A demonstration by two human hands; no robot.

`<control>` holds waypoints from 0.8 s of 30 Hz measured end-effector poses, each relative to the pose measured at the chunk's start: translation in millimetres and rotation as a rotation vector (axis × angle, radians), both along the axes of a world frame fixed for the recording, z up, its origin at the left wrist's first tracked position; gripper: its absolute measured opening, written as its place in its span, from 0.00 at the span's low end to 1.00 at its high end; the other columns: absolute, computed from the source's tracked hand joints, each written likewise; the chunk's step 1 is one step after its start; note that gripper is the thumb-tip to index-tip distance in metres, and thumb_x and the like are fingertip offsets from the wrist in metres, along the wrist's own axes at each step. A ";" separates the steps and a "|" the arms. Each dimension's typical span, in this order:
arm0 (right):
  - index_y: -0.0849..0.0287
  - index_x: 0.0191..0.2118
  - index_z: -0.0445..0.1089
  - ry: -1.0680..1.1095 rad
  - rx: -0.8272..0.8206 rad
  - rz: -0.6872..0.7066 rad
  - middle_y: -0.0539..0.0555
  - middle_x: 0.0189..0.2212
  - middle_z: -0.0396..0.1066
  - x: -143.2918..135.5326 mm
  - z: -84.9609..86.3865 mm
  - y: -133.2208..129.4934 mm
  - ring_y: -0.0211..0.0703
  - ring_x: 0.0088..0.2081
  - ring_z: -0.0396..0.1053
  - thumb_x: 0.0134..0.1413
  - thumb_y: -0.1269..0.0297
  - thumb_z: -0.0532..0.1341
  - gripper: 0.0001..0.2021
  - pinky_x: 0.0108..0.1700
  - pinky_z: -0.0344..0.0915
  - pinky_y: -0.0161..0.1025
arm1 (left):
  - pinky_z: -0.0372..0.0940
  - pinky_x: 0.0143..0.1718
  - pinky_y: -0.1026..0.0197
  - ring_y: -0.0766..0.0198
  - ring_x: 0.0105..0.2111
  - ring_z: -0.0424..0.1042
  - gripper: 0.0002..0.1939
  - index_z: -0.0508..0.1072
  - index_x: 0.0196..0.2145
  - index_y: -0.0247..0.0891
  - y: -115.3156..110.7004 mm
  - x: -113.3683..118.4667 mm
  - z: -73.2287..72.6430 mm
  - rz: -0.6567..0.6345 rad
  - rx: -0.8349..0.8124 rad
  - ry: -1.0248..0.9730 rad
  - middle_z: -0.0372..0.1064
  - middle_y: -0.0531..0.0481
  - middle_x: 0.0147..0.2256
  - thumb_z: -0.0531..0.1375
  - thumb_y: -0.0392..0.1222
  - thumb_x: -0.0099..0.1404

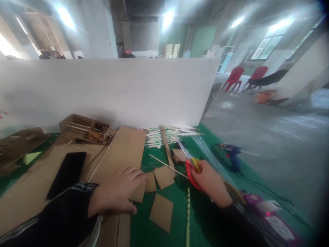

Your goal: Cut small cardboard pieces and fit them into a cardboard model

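Nearest the camera, two dark sleeves come in from the bottom edge. The left hand [120,193] lies flat, fingers spread, pressing on a small cardboard piece [138,192] at the edge of the big cardboard sheet [120,151]; its grip is wide and holds nothing, it only pins. The right hand [210,185] has its fingers through the red loops of the scissors [189,161], grip closed around the handles. The blades run up and to the left, away from the wrist, and look nearly closed, though the blur leaves that uncertain.

The relation that counts: the loose cardboard squares [163,176] lie between the two hands, left of the scissor handles and just right of the left fingertips. The left hand is the nearer one to them. A thin wooden stick [167,166] slants across the squares, its long axis running from upper left down toward the scissors. Another square [161,212] sits closer to the camera, apart from both hands.

Further out, a black phone [67,174] rests on cardboard to the left, a small cardboard box [99,131] stands beyond it, and a bundle of sticks [167,135] lies against the white board [108,91]. A blue glue gun [232,154] sits to the right on the green table [180,212].

Beyond the board: grey concrete floor, red chairs [235,77], bright windows.
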State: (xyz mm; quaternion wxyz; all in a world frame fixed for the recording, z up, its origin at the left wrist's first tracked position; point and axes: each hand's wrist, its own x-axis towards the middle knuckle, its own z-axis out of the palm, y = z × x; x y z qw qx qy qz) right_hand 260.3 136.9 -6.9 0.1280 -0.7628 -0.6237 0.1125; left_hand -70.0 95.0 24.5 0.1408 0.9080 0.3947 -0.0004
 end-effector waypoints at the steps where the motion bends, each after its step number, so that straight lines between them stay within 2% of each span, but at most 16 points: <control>1: 0.57 0.36 0.64 -0.001 0.006 0.002 0.55 0.31 0.74 0.9 -0.3 -0.2 0.47 0.30 0.73 0.54 0.52 0.57 0.12 0.30 0.57 0.36 | 0.55 0.57 0.49 0.45 0.56 0.58 0.50 0.59 0.61 0.39 0.0 2.3 -3.2 0.000 0.009 0.003 0.61 0.41 0.57 0.70 0.58 0.43; 4: 0.56 0.35 0.64 -0.014 0.017 0.018 0.54 0.30 0.74 3.1 -1.3 -1.4 0.47 0.30 0.72 0.54 0.52 0.57 0.12 0.30 0.57 0.37 | 0.55 0.56 0.48 0.46 0.54 0.61 0.44 0.60 0.60 0.38 1.0 5.0 -6.4 -0.007 0.048 -0.007 0.65 0.41 0.53 0.69 0.55 0.49; 7: 0.56 0.34 0.65 -0.036 0.020 0.044 0.54 0.28 0.73 3.8 -2.5 -3.0 0.47 0.29 0.72 0.54 0.53 0.57 0.11 0.29 0.56 0.37 | 0.56 0.56 0.47 0.46 0.52 0.63 0.39 0.61 0.59 0.39 -3.6 8.4 -1.7 -0.025 0.065 -0.041 0.66 0.41 0.53 0.68 0.52 0.52; 12: 0.56 0.32 0.66 -0.072 0.023 0.070 0.54 0.28 0.72 0.9 -7.1 -3.9 0.47 0.30 0.71 0.55 0.55 0.56 0.10 0.28 0.54 0.37 | 0.57 0.56 0.48 0.48 0.54 0.62 0.38 0.58 0.60 0.41 -22.3 33.6 5.7 -0.091 0.003 -0.161 0.64 0.44 0.55 0.66 0.50 0.55; 14: 0.56 0.32 0.66 -0.079 0.026 0.080 0.54 0.28 0.72 0.0 -9.9 -3.4 0.47 0.30 0.71 0.55 0.55 0.57 0.10 0.28 0.54 0.37 | 0.57 0.57 0.50 0.51 0.54 0.63 0.38 0.58 0.60 0.41 -27.7 47.5 1.3 -0.136 -0.024 -0.196 0.65 0.44 0.55 0.67 0.50 0.55; 17: 0.57 0.32 0.65 -0.083 0.034 0.102 0.55 0.29 0.72 0.4 -14.0 -2.7 0.46 0.30 0.71 0.56 0.55 0.57 0.10 0.28 0.53 0.36 | 0.57 0.58 0.52 0.51 0.56 0.62 0.38 0.61 0.58 0.39 -29.5 63.0 -13.1 -0.204 -0.025 -0.221 0.64 0.43 0.56 0.68 0.51 0.53; 21: 0.58 0.32 0.64 -0.079 0.059 0.127 0.57 0.31 0.72 2.8 -18.3 -3.6 0.48 0.32 0.70 0.56 0.55 0.58 0.11 0.29 0.55 0.37 | 0.54 0.60 0.49 0.49 0.58 0.60 0.37 0.63 0.56 0.39 -24.4 68.3 -29.6 -0.239 -0.021 -0.244 0.63 0.41 0.57 0.68 0.55 0.53; 24: 0.59 0.34 0.65 -0.060 0.090 0.133 0.59 0.34 0.72 3.8 -18.7 -4.7 0.50 0.34 0.71 0.56 0.55 0.59 0.11 0.32 0.57 0.38 | 0.57 0.58 0.50 0.51 0.55 0.64 0.35 0.64 0.55 0.39 -21.3 67.4 -31.6 -0.283 -0.039 -0.237 0.67 0.41 0.54 0.67 0.55 0.54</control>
